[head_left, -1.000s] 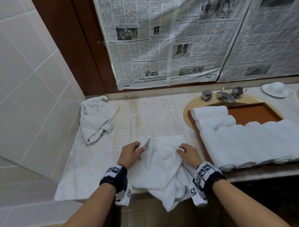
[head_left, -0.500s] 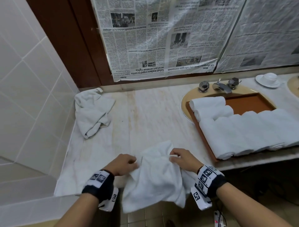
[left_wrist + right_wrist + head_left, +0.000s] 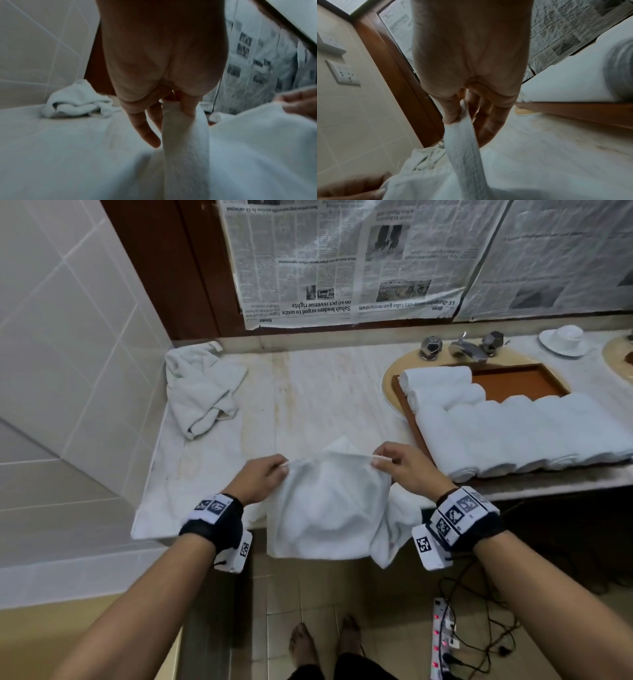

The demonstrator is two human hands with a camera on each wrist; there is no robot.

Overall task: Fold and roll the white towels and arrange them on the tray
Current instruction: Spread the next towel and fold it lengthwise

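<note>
I have the towel [image 3: 329, 508] pinched at its top edge, left hand [image 3: 260, 477] and right hand [image 3: 407, 470] each holding a corner; below my grip it hangs past the surface [image 3: 308, 392] edge. It looks soft, light and limp, so corners suit best. Beyond my grip, the newspaper [image 3: 342, 268] reads "Sabah leaders urged to unite".

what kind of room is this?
Most likely a bathroom, perhaps in a hotel: a tap over a basin set in a marble counter, tiled walls, and rolled towels on a tray.
</note>
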